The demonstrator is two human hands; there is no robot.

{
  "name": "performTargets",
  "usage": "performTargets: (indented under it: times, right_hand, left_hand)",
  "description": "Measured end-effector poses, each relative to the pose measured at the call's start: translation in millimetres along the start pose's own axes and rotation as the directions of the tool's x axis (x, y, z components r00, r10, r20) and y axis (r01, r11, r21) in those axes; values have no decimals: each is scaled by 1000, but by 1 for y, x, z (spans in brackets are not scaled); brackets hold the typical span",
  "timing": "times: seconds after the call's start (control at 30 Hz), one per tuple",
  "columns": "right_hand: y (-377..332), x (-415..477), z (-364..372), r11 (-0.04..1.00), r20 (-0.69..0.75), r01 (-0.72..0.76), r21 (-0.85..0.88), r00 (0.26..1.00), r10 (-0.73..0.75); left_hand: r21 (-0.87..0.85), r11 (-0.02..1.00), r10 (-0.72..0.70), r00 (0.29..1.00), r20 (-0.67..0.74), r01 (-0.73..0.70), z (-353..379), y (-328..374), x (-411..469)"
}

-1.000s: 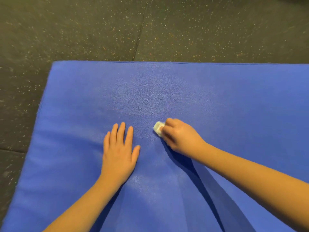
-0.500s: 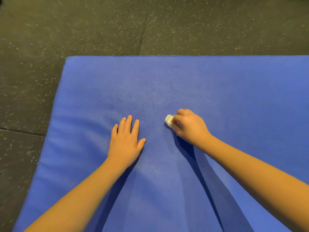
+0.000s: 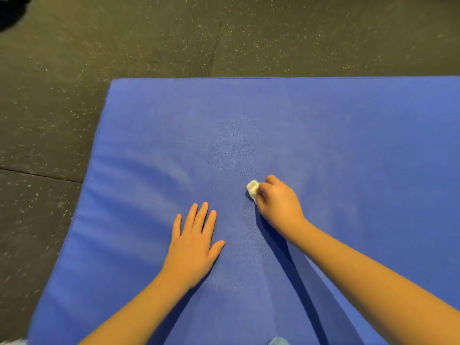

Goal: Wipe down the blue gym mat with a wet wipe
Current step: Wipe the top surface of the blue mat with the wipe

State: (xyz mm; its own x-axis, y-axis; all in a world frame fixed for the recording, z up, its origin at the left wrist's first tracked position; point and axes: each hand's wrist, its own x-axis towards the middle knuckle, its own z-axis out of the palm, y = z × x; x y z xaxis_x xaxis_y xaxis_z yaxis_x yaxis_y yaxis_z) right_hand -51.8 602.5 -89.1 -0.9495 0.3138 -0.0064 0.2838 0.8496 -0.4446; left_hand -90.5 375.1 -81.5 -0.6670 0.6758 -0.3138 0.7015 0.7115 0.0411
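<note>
- Position: the blue gym mat (image 3: 323, 133) lies flat on the speckled rubber floor (image 3: 124, 46). The wet wipe (image 3: 253, 189) is bunched into a small white wad near the mat's middle, against the surface, just beyond and to the right of the left hand.
- Grip, right hand (image 3: 280, 205): the fingers are curled round the wad and pinch it. Only its left end shows past the knuckles.
- Grip, left hand (image 3: 193, 242): it holds nothing. The palm is down on the mat with the fingers straight and slightly spread, apparently bracing.
- Risk, coverage: the wad is small against a large mat. Narrow strokes are likely to leave unwiped bands, most probably toward the far edge and left corner, which are well apart from the wipe.
- Risk, drying: a wipe this compact may run dry before the mat is covered, and would then smear rather than clean.
- Risk, recontamination: the bracing palm could mark wiped areas if it is set down on them.
- Risk, slip: weight on a damp surface could let the left palm slide.
- Hard to judge: the pale sheen patches may be moisture or reflected light, so which areas are wiped cannot be told.
- Cut off: the mat's right and near edges run out of view. A pale blue item (image 3: 278, 341) at the bottom edge and a dark shape (image 3: 12, 11) at the top-left corner cannot be identified.
- Hidden: most of the wipe and the right fingertips sit under the hand.
</note>
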Motion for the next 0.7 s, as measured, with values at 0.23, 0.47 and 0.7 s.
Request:
performTargets:
  times: [0.23,0.47,0.7]
  right_hand:
    - [3,-33,-18,992,162,130,-4,978,-127]
    - [-18,-77,-19,986,259,143,87,952,-161]
    - [-8,-79,-34,996,155,-93,-5,984,93]
  left_hand:
    - [-66,997,-37,999,34,40,-3,11,-23]
    - [-35,999,-30,996,80,33,-1,7,-39]
    - [-37,999,-27,998,60,29,1,13,-52]
